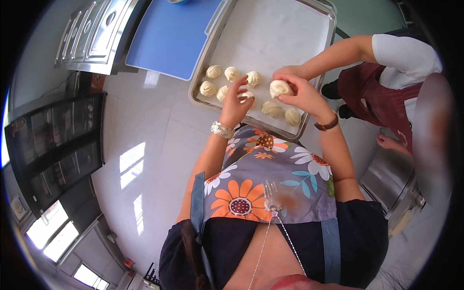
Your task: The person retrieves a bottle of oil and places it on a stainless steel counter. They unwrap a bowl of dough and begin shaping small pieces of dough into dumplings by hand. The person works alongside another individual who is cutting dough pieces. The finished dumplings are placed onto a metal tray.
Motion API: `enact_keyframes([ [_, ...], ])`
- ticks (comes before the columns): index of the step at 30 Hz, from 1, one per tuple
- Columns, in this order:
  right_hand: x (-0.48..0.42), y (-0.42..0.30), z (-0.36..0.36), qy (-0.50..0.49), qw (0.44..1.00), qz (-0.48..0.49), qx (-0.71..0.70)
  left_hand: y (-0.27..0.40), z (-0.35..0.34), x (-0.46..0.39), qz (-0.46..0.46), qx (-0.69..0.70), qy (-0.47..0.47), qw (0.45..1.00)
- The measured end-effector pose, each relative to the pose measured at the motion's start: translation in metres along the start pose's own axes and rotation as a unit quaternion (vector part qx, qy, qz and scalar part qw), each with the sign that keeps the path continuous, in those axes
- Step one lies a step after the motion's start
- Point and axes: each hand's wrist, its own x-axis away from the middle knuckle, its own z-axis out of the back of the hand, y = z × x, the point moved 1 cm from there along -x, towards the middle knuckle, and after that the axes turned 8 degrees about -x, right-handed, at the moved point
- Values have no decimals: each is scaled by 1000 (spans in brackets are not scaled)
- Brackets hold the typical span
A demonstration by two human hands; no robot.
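My right hand (304,96) holds a swirled ball of pale dough (280,89) between thumb and fingers, over the right part of a metal baking tray (250,119) lined with white paper. My left hand (236,101) hovers over the tray's near left part, fingers apart and curled, partly hiding dough balls beneath; whether it touches one is unclear. Several layered dough balls lie in rough rows at the tray's near end, among them one at the left corner (208,88) and one near the right edge (291,116). A co-worker's hand (290,71) reaches in just behind my right hand.
A co-worker in a maroon apron (380,105) stands at the right, one arm across the tray's edge. A blue board (170,36) lies left of the tray. A stainless steel cabinet (98,36) is at the upper left, a dark shelf unit (58,145) at the left.
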Motion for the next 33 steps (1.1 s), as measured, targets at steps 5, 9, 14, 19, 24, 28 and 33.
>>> enact_keyframes([
  [5,36,24,31,71,996,-61,0,-1,-16,-30,-158,-293,11,943],
  [9,38,40,28,110,990,-89,16,-12,-28,-44,-191,-411,-18,891],
  [14,25,64,26,202,961,-67,177,2,-46,-47,-226,-436,-54,870],
  [19,5,106,22,203,936,-42,283,-12,-77,-57,-258,-506,-108,816],
  [24,9,109,20,178,936,-43,301,-19,-78,-57,-256,-505,-105,818],
  [28,6,106,17,181,902,-26,391,-15,-75,-60,-245,-515,-114,813],
  [33,13,106,17,225,902,-33,367,0,-80,-63,-239,-527,-140,804],
])
